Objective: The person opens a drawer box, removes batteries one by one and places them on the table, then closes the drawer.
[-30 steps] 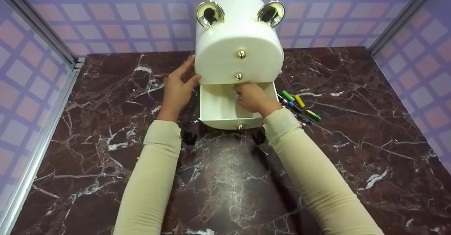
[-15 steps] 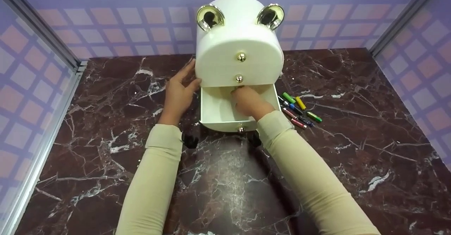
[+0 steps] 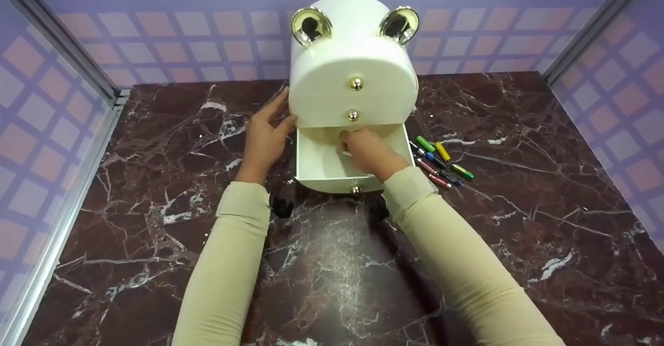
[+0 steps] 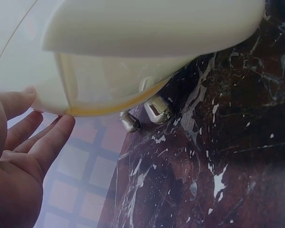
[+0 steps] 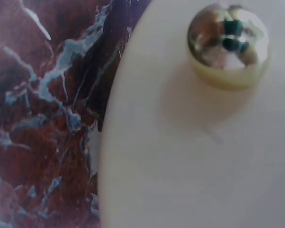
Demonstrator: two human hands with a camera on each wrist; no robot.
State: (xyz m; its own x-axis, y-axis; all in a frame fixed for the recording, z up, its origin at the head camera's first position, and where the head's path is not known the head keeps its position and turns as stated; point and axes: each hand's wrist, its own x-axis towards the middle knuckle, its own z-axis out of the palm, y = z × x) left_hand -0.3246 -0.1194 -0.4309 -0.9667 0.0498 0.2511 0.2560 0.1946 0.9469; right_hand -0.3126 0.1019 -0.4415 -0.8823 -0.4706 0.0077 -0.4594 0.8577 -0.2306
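Note:
A white rounded mini drawer cabinet (image 3: 324,97) with gold ear-like trims stands before me in the head view. Its bottom drawer (image 3: 317,162) is pulled out. My left hand (image 3: 265,137) rests on the cabinet's left side with its fingers extended; the left wrist view shows those fingertips (image 4: 61,123) touching the lower side edge. Inside the drawer is my right hand (image 3: 365,149), its fingers bent and turned down. Whether it holds anything is hidden. The right wrist view shows only the white drawer front (image 5: 180,161) and its round shiny knob (image 5: 228,45), not the hand.
Several pens and markers, among them a green marker (image 3: 425,144), a yellow marker (image 3: 442,151) and a red pen (image 3: 440,181), lie right of the drawer on the dark marbled table (image 3: 321,284). A tiled-pattern wall (image 3: 207,45) stands behind the cabinet.
My right hand has shifted slightly left within the drawer, and its forearm no longer covers the red pens. The left hand keeps its place on the cabinet. The head view has tilted a little.

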